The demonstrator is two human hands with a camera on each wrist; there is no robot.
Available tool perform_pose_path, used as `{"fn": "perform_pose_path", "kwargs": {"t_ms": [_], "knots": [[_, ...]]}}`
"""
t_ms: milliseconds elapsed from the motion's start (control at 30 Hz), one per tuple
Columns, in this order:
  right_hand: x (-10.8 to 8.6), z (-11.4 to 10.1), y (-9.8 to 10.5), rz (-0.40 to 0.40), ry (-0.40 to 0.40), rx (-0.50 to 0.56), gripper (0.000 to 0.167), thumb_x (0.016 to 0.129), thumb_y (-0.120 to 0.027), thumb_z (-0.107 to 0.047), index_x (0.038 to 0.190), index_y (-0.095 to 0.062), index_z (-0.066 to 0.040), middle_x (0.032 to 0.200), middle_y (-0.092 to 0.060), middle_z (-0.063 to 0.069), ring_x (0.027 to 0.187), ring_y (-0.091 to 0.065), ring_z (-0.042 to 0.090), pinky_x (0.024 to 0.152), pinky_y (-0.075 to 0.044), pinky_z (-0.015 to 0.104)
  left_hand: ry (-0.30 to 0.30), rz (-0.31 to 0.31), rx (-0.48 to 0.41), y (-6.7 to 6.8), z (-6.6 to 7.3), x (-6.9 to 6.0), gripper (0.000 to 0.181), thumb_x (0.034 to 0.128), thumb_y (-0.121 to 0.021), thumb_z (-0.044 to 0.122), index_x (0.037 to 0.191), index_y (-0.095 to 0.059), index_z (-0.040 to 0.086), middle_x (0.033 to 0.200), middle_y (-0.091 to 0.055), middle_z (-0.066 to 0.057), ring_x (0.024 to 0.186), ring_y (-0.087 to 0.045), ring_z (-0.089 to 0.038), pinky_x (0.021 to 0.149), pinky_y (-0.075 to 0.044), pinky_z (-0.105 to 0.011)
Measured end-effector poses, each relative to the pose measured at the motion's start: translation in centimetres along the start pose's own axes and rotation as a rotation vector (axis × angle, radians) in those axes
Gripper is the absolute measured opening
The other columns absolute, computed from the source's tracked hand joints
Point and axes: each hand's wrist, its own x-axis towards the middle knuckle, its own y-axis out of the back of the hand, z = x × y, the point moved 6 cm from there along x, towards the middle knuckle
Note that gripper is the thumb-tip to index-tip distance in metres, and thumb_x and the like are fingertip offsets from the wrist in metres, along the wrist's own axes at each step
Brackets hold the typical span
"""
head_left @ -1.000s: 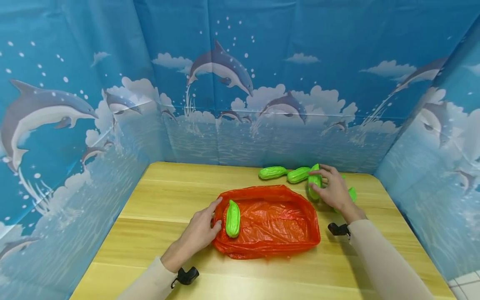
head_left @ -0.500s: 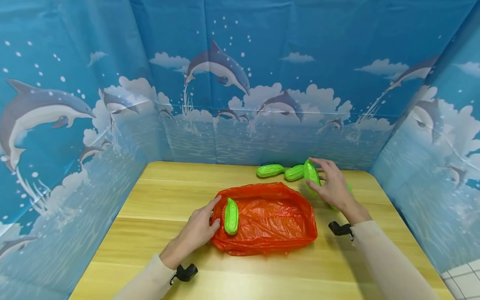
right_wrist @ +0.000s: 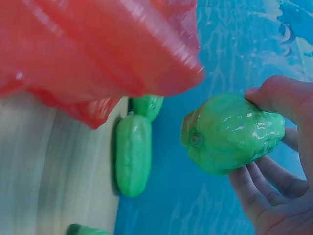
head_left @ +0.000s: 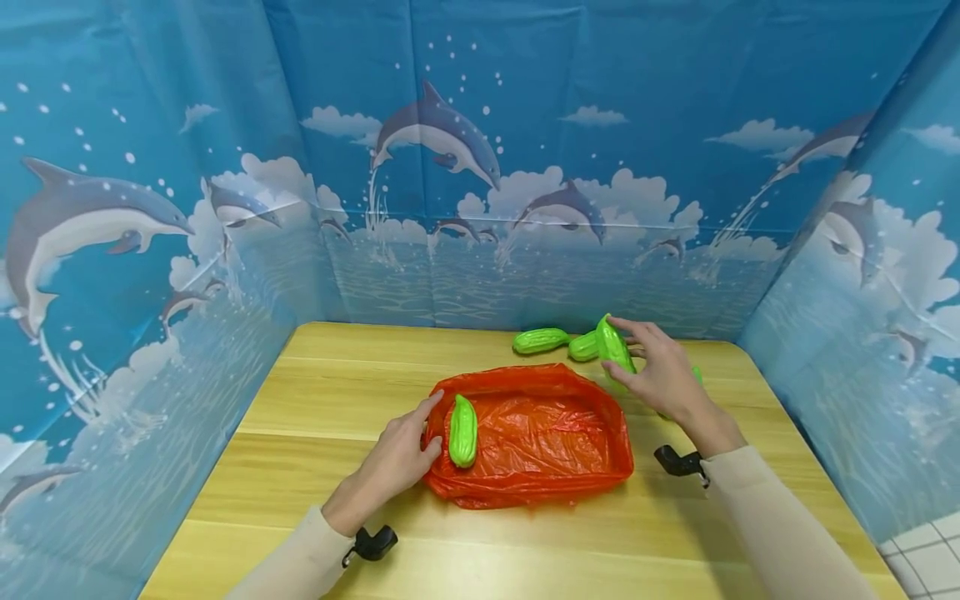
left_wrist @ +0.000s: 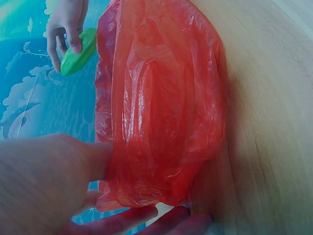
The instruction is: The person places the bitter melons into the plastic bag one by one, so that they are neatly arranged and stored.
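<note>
My right hand (head_left: 663, 375) holds a bright green bitter melon (head_left: 612, 346) above the table's back right, thumb on one side and fingers on the other. In the right wrist view the melon (right_wrist: 225, 134) shows its stem end, off the table. An open red plastic bag (head_left: 543, 433) lies spread out in the middle. One bitter melon (head_left: 463, 433) rests inside it, at the left end. At that same end my left hand (head_left: 393, 454) holds the bag's edge; in the left wrist view the red plastic (left_wrist: 161, 112) partly covers a digit.
Behind the bag, two bitter melons (head_left: 540, 341) lie end to end near the table's back edge. More green (head_left: 697, 375) shows beyond my right hand, mostly hidden. A dolphin-printed curtain (head_left: 487, 283) surrounds the wooden table (head_left: 322, 392) at the back and sides.
My right hand has lifted a bitter melon from the table and carried it slightly left, tilting it. The left hand stays at the bag's left end.
</note>
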Motion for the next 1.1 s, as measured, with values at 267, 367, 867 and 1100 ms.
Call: {"fn": "perform_pose_path", "kwargs": {"t_ms": [267, 367, 867, 1100], "knots": [[0.3, -2.6, -0.1, 0.014, 0.064, -0.029, 0.075, 0.098, -0.093, -0.005, 0.166, -0.061, -0.002, 0.152, -0.071, 0.029, 0.119, -0.079, 0.046, 0.094, -0.071, 0.059, 0.008, -0.009, -0.012, -0.1, 0.0, -0.1, 0.077, 0.1079, -0.076, 0.005, 0.179, -0.045, 0.006, 0.144, -0.077, -0.026, 0.062, -0.051, -0.012, 0.062, -0.049, -0.026], [0.4, -3.4, -0.4, 0.001, 0.073, -0.029, 0.075, 0.098, -0.093, -0.006, 0.167, -0.061, -0.003, 0.148, -0.073, 0.028, 0.113, -0.081, 0.042, 0.089, -0.072, 0.056, 0.008, -0.012, -0.016, -0.1, 0.0, -0.1, 0.077, 0.1081, -0.076, 0.005, 0.179, -0.045, 0.006, 0.148, -0.076, -0.027, 0.061, -0.052, -0.011, 0.062, -0.049, -0.026], [0.3, -6.5, -2.9, -0.098, 0.092, -0.054, 0.073, 0.101, -0.091, -0.014, 0.167, -0.061, -0.006, 0.155, -0.072, 0.024, 0.104, -0.084, 0.034, 0.069, -0.065, 0.031, -0.011, -0.002, 0.018, -0.2, 0.2, -0.3, 0.076, 0.1071, -0.077, 0.005, 0.177, -0.047, 0.004, 0.160, -0.070, -0.026, 0.083, -0.063, -0.018, 0.085, -0.059, -0.037], [0.2, -7.6, -4.3, -0.166, 0.091, -0.060, 0.075, 0.103, -0.090, -0.019, 0.171, -0.058, -0.012, 0.160, -0.070, 0.021, 0.101, -0.081, 0.027, 0.074, -0.066, 0.035, -0.011, 0.009, 0.024, -0.2, 0.2, -0.5, 0.076, 0.1073, -0.077, 0.005, 0.177, -0.047, 0.004, 0.165, -0.067, -0.025, 0.110, -0.075, -0.029, 0.100, -0.064, -0.046]]}}
